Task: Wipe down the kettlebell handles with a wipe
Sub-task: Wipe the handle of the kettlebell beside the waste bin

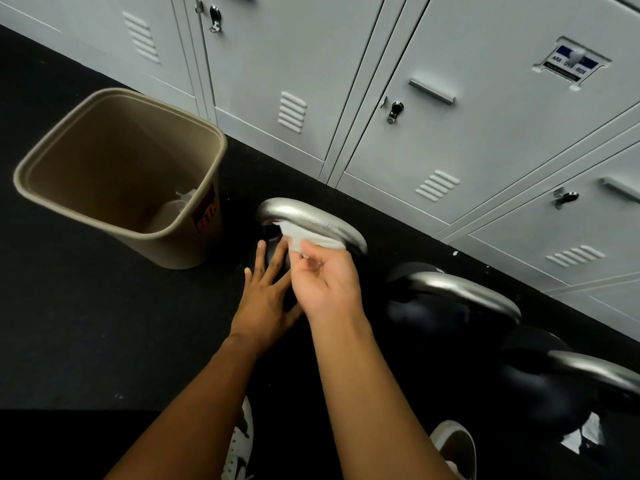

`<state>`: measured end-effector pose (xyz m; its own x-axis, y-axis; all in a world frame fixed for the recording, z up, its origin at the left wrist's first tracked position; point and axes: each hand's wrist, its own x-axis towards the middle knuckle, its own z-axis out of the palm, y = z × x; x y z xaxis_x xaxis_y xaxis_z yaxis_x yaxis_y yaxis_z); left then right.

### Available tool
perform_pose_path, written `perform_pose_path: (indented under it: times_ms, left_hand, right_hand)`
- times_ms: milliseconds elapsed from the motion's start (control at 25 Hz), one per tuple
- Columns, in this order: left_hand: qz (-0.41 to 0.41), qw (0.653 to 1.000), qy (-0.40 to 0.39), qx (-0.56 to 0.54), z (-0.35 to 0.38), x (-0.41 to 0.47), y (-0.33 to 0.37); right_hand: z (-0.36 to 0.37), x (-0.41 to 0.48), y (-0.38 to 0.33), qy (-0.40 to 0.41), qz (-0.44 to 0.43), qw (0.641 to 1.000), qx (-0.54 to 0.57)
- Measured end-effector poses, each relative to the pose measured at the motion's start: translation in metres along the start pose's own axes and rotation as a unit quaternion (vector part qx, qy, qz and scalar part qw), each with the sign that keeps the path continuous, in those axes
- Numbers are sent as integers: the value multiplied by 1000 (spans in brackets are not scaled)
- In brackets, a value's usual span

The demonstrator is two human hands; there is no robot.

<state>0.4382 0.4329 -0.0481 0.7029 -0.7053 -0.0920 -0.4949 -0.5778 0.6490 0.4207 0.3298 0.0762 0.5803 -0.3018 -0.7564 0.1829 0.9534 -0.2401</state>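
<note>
our left hand [266,299] lies flat with its fingers straight and spread, the fingertips resting on the dark round body of the leftmost black kettlebell [277,207]; it has hold of nothing. our right hand [329,282] is just beside it and partly over it, palm turned up toward us, its thumb and curled fingers pinching a crumpled white wipe [304,237]. the wipe is pressed up against the underside of that kettlebell's arched silver metal handle [329,226], near the middle of the arch, and a corner of it reaches toward the handle's left end.

the kettlebell stands upright on the black rubber floor [86,323], close to the foot of a row of pale grey metal lockers [450,133]. to its right, along the same line, stand a second black kettlebell with a silver handle [464,292] and a third one [595,372], which is partly cut off by the right edge of the view. neither hand touches these two.

left of the first kettlebell, just beside it, stands a tan plastic waste bin [173,251] with a squarish rim, upright, with a reddish mark on the side facing the kettlebell. some crumpled white paper [180,202] lies at the bottom of it; we cannot tell how many pieces.

at the lower edge we see our two white shoes [242,441] on the floor, one under each forearm.
</note>
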Motion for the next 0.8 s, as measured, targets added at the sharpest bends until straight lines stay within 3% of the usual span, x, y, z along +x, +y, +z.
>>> perform_pose_path:
  times_ms: [120,240,360,520,600,680,800]
  left_hand:
    - [-17,1000,1,-2,-2,0,4]
    - [-32,999,-19,10,-1,2,5]
    - [-5,1000,-5,6,-3,1,4]
    - [-52,998,-18,-30,-9,0,13]
    - [-57,998,-27,6,-9,0,13]
    - [-45,997,-42,43,-7,1,10]
    - [-51,998,-42,-4,-9,1,12]
  right_hand:
    - [6,7,11,17,-47,991,-121]
    - [0,0,11,-16,1,998,-68]
    - [0,4,6,-10,-30,999,-29]
    - [22,6,32,34,-51,973,-224]
    - [16,3,33,38,-61,949,-306]
    - [10,-1,28,27,-74,940,-332]
    - [23,5,32,62,-79,926,-364]
